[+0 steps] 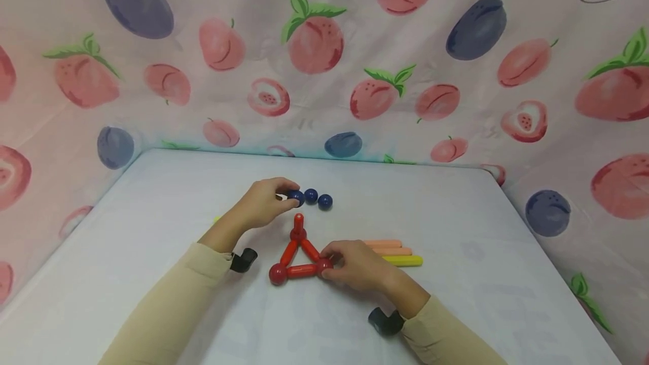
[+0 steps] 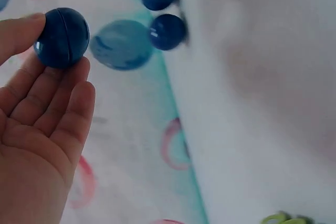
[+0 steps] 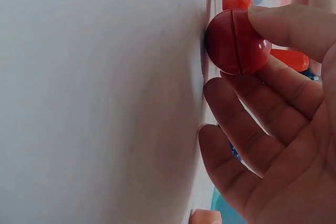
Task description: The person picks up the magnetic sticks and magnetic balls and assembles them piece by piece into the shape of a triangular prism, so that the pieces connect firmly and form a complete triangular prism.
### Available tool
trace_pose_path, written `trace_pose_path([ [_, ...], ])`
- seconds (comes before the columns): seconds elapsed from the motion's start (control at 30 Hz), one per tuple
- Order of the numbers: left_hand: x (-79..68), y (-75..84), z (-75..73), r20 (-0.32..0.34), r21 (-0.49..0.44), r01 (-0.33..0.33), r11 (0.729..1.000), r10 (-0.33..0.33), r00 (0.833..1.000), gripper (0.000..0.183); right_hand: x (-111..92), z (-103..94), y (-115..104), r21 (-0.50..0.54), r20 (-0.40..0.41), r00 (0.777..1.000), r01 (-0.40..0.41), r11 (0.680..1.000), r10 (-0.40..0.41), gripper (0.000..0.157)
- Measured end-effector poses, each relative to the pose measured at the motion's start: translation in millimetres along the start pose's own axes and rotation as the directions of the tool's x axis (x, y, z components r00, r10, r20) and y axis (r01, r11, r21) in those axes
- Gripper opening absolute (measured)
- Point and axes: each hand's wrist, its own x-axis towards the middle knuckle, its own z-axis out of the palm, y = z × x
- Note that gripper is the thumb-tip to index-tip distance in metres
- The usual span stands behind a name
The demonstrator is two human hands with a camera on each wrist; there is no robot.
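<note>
Two pinches show on my feed: left hand [image 1: 261,204] on a blue ball [image 1: 296,198] at twelve o'clock from the red triangle [image 1: 302,270], right hand [image 1: 359,266] on its four-o'clock red ball [image 1: 324,267], with two loose blue balls [image 1: 325,202] at one o'clock and sticks [image 1: 398,252] at three.

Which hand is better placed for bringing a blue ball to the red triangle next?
Probably the left hand: it pinches a blue ball, while the right hand holds a corner ball of the red triangle.
</note>
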Motion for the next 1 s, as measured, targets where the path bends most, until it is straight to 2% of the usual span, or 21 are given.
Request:
trace_pose_path([
  [0.13,-10.3,11.6,-2.5,0.013,-0.017,-0.033,0.999,0.033,0.999,0.037,-1.2,-1.0,-0.3,0.000,-0.003,1.000,0.016,1.000,-0.016,0.031],
  [0.3,-18.9,18.1,-1.8,0.021,-0.009,-0.067,0.998,0.067,0.998,0.034,-1.9,-1.7,-1.2,-0.001,-0.004,1.000,0.018,1.000,-0.018,0.031],
  [1.0,-25.9,15.1,2.7,0.015,0.016,-0.110,0.994,0.110,0.994,0.033,-1.1,-0.7,-0.3,-0.004,0.002,1.000,0.020,1.000,-0.020,0.032],
])
